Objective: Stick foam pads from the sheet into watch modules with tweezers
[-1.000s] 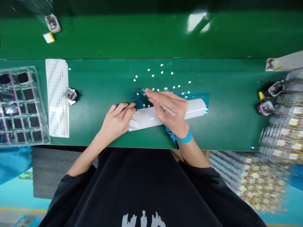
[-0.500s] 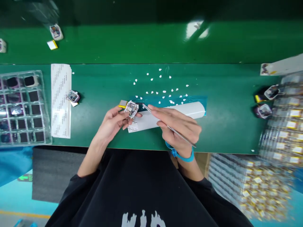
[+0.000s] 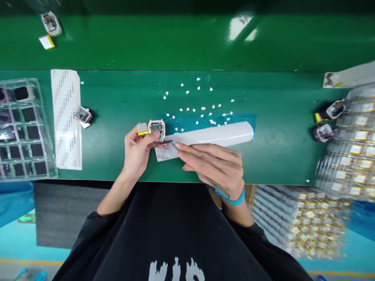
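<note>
My left hand (image 3: 137,150) is closed on a small white device housing (image 3: 157,126) with an exposed circuit board, the thumb pressing its lower edge. A yellow-edged battery (image 3: 143,128) sits beside the housing, by the fingers. My right hand (image 3: 215,162) grips metal tweezers (image 3: 217,185), their tips just below and right of the housing. At those tips lies a thin dark strip (image 3: 166,142), close to the left fingertips; whether the tweezers pinch it is unclear. Under both hands is a white rolled sheet (image 3: 213,134), on a blue film (image 3: 246,118).
Small white stickers (image 3: 203,108) are scattered over the green bench (image 3: 278,128). To the left are a printed white sheet (image 3: 67,128), another open device (image 3: 83,114) and a clear compartment tray (image 3: 48,148). Stacked trays (image 3: 351,156) and two dark devices (image 3: 323,132) stand at right.
My left hand has turned the housing more level and shifted it slightly left. The tweezer tips have moved down and left, toward the left fingertips. The whole view has shifted a little.
</note>
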Motion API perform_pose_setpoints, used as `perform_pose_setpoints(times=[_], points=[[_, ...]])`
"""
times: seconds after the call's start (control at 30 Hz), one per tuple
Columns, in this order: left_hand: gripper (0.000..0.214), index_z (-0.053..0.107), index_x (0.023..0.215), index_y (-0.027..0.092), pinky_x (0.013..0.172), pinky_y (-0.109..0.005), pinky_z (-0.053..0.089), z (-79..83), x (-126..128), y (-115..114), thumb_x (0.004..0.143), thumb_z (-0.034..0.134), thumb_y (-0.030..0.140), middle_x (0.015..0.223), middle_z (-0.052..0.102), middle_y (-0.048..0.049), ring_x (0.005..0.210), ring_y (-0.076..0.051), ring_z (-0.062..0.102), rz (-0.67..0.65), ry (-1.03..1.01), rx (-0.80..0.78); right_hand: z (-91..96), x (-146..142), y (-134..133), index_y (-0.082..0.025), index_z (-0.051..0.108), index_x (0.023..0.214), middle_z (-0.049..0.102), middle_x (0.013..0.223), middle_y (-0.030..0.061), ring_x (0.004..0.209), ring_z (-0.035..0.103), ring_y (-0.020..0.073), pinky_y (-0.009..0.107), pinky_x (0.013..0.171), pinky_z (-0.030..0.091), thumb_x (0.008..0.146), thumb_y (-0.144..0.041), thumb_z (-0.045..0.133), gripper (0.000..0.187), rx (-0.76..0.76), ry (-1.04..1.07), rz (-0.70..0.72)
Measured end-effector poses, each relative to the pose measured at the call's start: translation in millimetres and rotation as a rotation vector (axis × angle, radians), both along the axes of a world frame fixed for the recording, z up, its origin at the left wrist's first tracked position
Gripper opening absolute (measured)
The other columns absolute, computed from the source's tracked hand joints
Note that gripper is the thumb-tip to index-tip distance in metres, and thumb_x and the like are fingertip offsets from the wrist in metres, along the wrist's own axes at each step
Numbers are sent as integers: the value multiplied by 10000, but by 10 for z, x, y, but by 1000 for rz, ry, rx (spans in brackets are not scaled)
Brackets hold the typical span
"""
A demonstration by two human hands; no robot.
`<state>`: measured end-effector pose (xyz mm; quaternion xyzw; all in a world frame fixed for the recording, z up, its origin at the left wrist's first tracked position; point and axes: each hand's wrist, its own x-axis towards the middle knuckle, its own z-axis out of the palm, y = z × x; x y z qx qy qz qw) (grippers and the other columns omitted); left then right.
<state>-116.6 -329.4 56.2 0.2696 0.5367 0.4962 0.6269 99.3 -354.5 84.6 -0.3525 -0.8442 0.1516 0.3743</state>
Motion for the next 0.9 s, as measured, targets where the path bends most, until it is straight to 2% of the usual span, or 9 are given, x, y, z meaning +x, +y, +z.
perform_pose_setpoints(times=[0.13, 0.3, 0.47, 0.6, 0.77, 0.9], points=[[366, 477, 710, 209, 523, -242, 602, 70, 11, -9, 730, 841, 241, 695, 667, 52, 511, -121, 676, -12, -29, -19, -41, -32, 57, -328, 806, 1239, 770, 1312, -25, 985, 831, 206, 345, 810, 741, 985, -206, 795, 282, 124, -67, 2], [338, 507, 665, 194, 511, -190, 580, 96, 45, -29, 707, 842, 199, 659, 647, 60, 510, -87, 640, 14, -59, -12, 8, -54, 100, -266, 820, 1142, 799, 1251, 3, 957, 826, 187, 320, 807, 724, 1002, -226, 784, 150, 198, -145, 23], [352, 510, 620, 185, 486, -171, 562, 68, 46, -18, 662, 860, 203, 630, 614, 64, 504, -81, 617, 22, -60, -18, 41, -72, 80, -166, 804, 1171, 805, 1254, 42, 978, 810, 186, 313, 805, 704, 1012, -184, 763, 165, 215, -229, 35], [371, 520, 614, 188, 486, -184, 570, 69, 44, -11, 656, 887, 223, 613, 596, 64, 514, -91, 610, 23, -26, 7, 27, -93, 53, -194, 813, 1166, 808, 1260, 40, 995, 800, 177, 300, 823, 696, 1011, -188, 763, 163, 212, -235, 30], [402, 524, 608, 186, 512, -188, 589, 105, 47, -27, 674, 915, 246, 587, 570, 67, 512, -83, 583, 24, 52, 67, -8, -155, 24, -121, 801, 1176, 818, 1225, 62, 990, 803, 189, 312, 841, 700, 1029, -178, 733, 172, 216, -181, 5], [369, 554, 603, 184, 496, -179, 582, 128, 43, -32, 655, 915, 239, 598, 580, 61, 518, -78, 565, 43, 51, 46, -13, -185, 9, -134, 807, 1173, 815, 1246, 72, 991, 800, 191, 317, 834, 700, 1019, -182, 745, 172, 242, -172, -3]])
